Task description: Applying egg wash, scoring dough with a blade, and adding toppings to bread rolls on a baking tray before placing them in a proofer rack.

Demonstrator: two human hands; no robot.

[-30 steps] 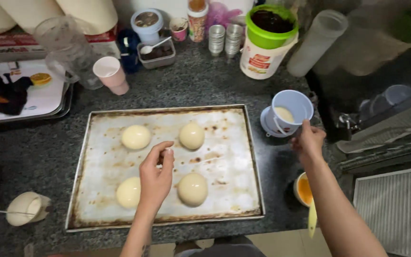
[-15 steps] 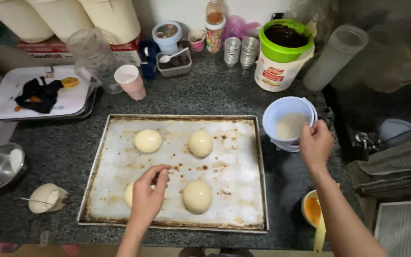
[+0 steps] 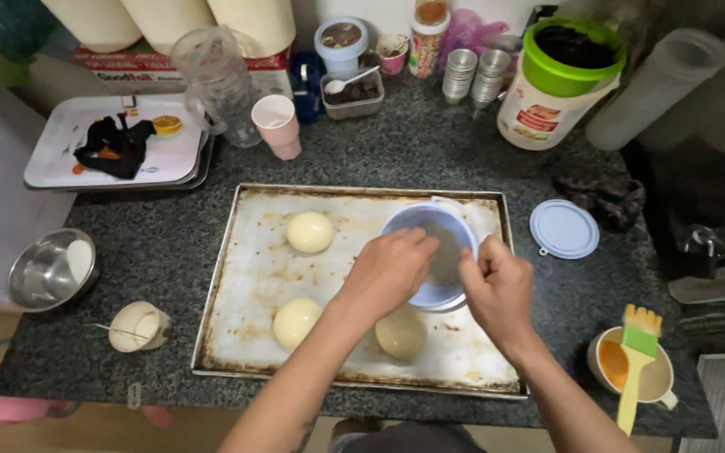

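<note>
Both hands are now meeting over the worn metal baking tray [image 3: 245, 252]: right hand [image 3: 501, 289] gripping the pale blue plastic container [image 3: 430, 243], left hand [image 3: 388, 270] pinching inside; tilting risks spilling onto the dough balls [image 3: 310, 231].

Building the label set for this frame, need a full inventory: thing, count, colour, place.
baking tray: 1, stained metal, centre of the dark counter
dough balls: 3 visible, pale, on the tray
container: 1, pale blue, over the tray between the hands
lid: 1, pale blue, right of the tray
cup with brush: 1, orange liquid, yellow-green brush, front right
tub: 1, white with green rim, back right
pink cup: 1, behind the tray
clear jug: 1, back left
white trays: stacked, left
steel bowl: 1, far left
left hand: in the container
right hand: at the container's rim
</note>
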